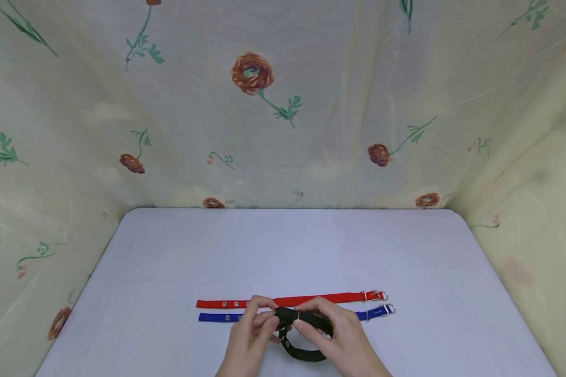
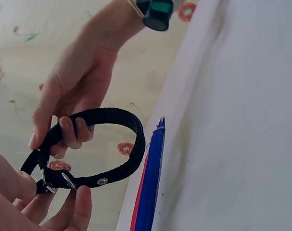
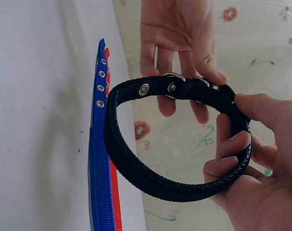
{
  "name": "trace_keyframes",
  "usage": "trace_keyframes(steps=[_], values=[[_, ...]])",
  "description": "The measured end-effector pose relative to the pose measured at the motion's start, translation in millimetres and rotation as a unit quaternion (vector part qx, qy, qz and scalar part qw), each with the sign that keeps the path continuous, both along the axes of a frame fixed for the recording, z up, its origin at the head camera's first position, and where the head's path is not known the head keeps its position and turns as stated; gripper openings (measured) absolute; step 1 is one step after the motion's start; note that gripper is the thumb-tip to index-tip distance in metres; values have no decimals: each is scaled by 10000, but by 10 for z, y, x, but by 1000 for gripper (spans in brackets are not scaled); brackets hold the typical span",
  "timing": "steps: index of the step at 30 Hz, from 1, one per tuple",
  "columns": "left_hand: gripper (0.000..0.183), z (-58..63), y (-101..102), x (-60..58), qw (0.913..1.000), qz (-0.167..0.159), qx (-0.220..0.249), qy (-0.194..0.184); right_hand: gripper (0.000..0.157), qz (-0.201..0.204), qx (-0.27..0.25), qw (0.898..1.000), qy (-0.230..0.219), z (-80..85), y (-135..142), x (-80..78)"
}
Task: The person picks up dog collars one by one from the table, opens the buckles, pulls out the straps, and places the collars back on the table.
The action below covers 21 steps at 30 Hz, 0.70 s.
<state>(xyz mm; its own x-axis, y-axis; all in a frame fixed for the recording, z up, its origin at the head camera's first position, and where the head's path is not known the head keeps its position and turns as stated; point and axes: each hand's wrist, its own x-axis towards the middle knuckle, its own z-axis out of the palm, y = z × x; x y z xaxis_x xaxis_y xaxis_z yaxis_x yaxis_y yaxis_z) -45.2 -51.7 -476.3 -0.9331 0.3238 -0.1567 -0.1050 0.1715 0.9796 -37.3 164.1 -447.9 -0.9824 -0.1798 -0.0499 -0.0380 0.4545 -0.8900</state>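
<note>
A black collar (image 1: 306, 356), bent into a ring and fastened at its metal buckle (image 2: 45, 180), is held up off the table between both hands. My left hand (image 1: 252, 335) pinches it by the buckle end. The right hand (image 1: 341, 335) grips the band, thumb on one side and fingers curled round the other, as the right wrist view shows. Metal eyelets (image 3: 144, 89) show along the strap near the buckle. Behind the hands lie a red collar (image 1: 320, 299) and a blue collar (image 1: 374, 313), straight and side by side; the hands partly hide both.
A white-covered table (image 1: 283, 251) carries the two flat collars, their buckles toward the right. Flower-printed cloth (image 1: 320, 157) hangs behind the table and along both sides.
</note>
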Motion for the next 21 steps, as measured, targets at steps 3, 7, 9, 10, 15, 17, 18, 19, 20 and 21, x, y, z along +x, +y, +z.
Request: trace_keyframes(steps=[3,7,9,10,15,17,18,19,20,21], values=[[38,-10,-23,5,9987,10,302,-420,24,-45,27,10000,26,-1,1,2],[42,-14,-39,-1,9978,-53,356,-562,25,-156,24,9999,8,4,-3,0],[43,-17,-42,-8,9977,-101,372,-561,25,-209,35,9998,-17,8,-5,-2],[43,-19,-44,-8,9976,-123,398,-556,25,-225,19,9997,-49,11,-6,-2],[45,-9,-29,-19,9971,-110,478,-574,25,-213,9,9998,-62,16,-1,1],[45,-5,-17,-25,9981,-123,385,-467,24,-101,2,9999,83,9,5,0],[45,-4,-11,-28,9986,-151,311,-393,24,-22,12,9998,197,4,9,0],[43,-6,-7,-30,9991,-193,234,-303,23,66,20,9995,319,-3,11,-1],[40,-10,-4,-29,9994,-249,151,-195,23,168,28,9990,425,-11,12,-2],[37,-13,0,-25,9995,-297,59,-90,23,270,39,9983,522,-18,11,-2]])
